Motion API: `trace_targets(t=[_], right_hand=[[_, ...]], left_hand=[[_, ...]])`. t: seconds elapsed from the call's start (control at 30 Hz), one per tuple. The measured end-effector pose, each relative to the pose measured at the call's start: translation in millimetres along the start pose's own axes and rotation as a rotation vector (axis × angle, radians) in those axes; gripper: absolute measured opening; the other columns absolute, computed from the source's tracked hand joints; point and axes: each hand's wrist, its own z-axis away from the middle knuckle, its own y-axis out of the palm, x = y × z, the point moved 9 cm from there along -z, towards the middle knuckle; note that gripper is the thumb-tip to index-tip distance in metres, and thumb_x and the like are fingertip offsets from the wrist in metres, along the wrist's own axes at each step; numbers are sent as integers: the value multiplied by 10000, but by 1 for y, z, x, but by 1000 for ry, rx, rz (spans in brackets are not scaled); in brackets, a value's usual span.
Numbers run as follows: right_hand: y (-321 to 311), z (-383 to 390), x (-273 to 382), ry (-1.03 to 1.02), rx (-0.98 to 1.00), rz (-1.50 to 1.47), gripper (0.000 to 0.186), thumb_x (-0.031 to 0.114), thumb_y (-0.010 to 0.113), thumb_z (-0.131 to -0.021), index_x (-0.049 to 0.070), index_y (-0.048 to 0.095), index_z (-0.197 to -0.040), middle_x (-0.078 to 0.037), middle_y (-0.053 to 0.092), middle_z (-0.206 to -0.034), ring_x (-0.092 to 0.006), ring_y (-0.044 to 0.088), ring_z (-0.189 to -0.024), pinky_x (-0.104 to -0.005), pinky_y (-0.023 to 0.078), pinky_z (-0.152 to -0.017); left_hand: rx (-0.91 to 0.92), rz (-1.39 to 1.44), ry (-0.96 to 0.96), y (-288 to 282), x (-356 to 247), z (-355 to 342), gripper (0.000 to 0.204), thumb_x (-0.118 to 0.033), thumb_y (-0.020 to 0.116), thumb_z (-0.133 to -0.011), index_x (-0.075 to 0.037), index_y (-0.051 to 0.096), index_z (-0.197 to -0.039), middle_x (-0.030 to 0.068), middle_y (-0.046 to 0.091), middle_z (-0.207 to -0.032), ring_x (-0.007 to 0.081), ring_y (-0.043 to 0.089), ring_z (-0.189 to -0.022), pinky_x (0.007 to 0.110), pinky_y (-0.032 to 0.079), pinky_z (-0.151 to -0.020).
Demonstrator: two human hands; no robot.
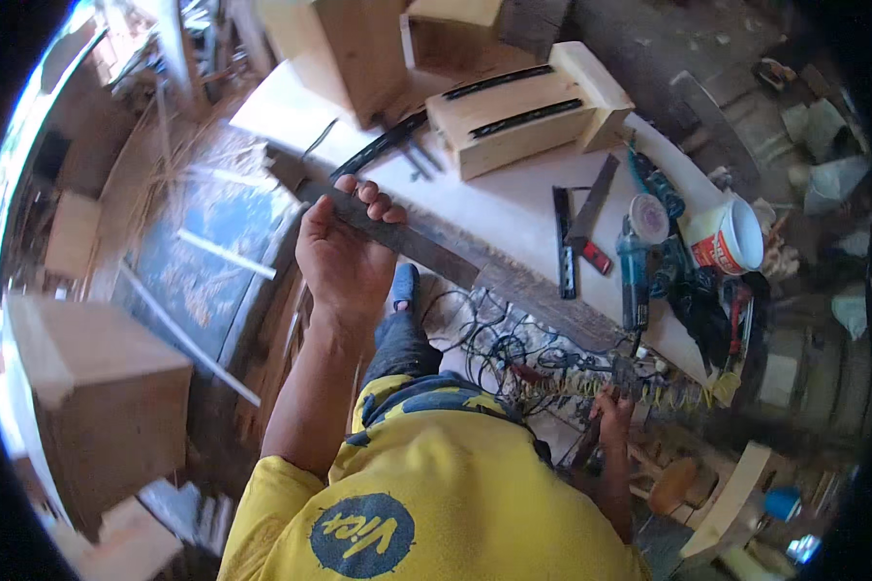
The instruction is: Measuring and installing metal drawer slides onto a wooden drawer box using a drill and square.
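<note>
My left hand (pixel 344 257) is raised palm up at the near edge of the white-topped table (pixel 528 218), its fingers curled round a dark, flat, long strip (pixel 426 254). The strip slants down to the right along the table edge, and where its far end lies is hard to make out. Low on the right, my right hand (pixel 610 416) has its fingers closed beside a yellow coiled hose (pixel 673 395) and a greyish tool-like shape. What it grips is too small and blurred to name.
A wooden drawer box (pixel 513 121) with black slides lies on the table. An angle grinder (pixel 636 271), a square (pixel 591 208), a white bucket (pixel 736 237) and a drill stand to its right. Tangled cables (pixel 494 334) cover the floor below. A wooden cabinet (pixel 107 387) stands left.
</note>
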Motion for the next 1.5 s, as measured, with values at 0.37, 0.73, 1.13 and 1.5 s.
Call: trace_targets(t=[0.37, 0.73, 1.13, 1.5], right_hand=[[86, -51, 64, 136, -315, -8, 111, 146, 591, -848, 38, 580, -876, -27, 539, -617, -126, 498, -484, -268, 411, -471], [65, -128, 114, 263, -317, 174, 231, 211, 646, -798, 43, 566, -935, -34, 529, -609, -146, 517, -537, -304, 416, -514], [98, -238, 258, -41, 16, 637, 196, 94, 637, -787, 17, 569, -954, -57, 590, -682, -167, 587, -598, -315, 448, -533], [347, -208, 411, -1086, 514, 1423, 332, 143, 603, -803, 25, 560, -1111, -67, 503, -721, -217, 589, -627, -349, 471, -544]], left_hand=[[126, -247, -66, -13, 98, -297, 191, 68, 426, -788, -71, 454, -916, 114, 509, -1207, 267, 444, -1244, 418, 305, -1084], [107, -669, 129, -90, 161, -346, 245, 44, 412, -850, -79, 354, -1053, 172, 332, -1373, 297, 314, -1354, 423, 280, -1109], [141, -1202, 120, -114, 155, -304, 256, -72, 612, -881, -60, 409, -1036, 191, 540, -1218, 264, 518, -1150, 365, 405, -972], [240, -1263, -41, -106, 150, -313, 180, -92, 697, -823, -47, 535, -886, 140, 600, -1182, 213, 548, -1072, 325, 434, -898]])
